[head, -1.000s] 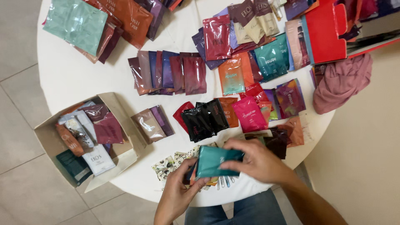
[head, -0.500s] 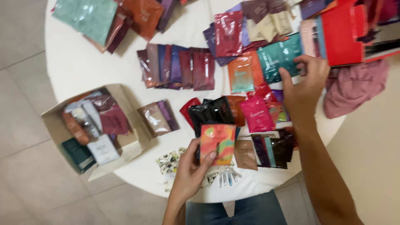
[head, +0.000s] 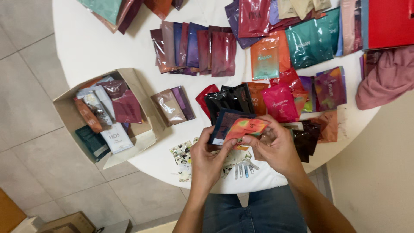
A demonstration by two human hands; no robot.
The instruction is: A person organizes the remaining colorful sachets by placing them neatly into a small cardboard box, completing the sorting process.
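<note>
Denim-clad knees [head: 258, 213] sit lowest in view, just under the near edge of the round white table [head: 99, 47]. Above that edge both hands meet. The left hand [head: 209, 157] pinches the lower left corner of a small stack of flat foil sachets, thumb on top; the right hand [head: 276, 149] grips the stack's right side with fingers curled round it, so both are closed on the packets. Topmost is an orange-and-red glossy sachet [head: 246, 127] with a streak of green and yellow, lying tilted. Beneath it shows a dark navy sachet [head: 222, 123], its upper left corner sticking out. The stack is held just above the tabletop, near the near edge.

Under the hands lie cream floral-printed packets [head: 183, 157] and a few small pale tubes [head: 243, 169], touching the near edge.

Off the left edge sits an open brown cardboard box [head: 64, 108], holding maroon, white, dark green and rust packets.

Further in, a tan and purple pair of sachets [head: 174, 105] lies between the box and a fanned row of black glossy sachets [head: 226, 99]. Right of those rest a bright pink sachet [head: 280, 103] and a purple one [head: 330, 88].

Toward the middle a row of overlapping plum and maroon sachets [head: 196, 49] lies beside an orange-to-teal sachet [head: 265, 58] and large teal pouches [head: 308, 41].

At the far right edge a red flat box [head: 388, 23] lies above a crumpled dusty-pink cloth [head: 388, 77], which hangs over the rim.
</note>
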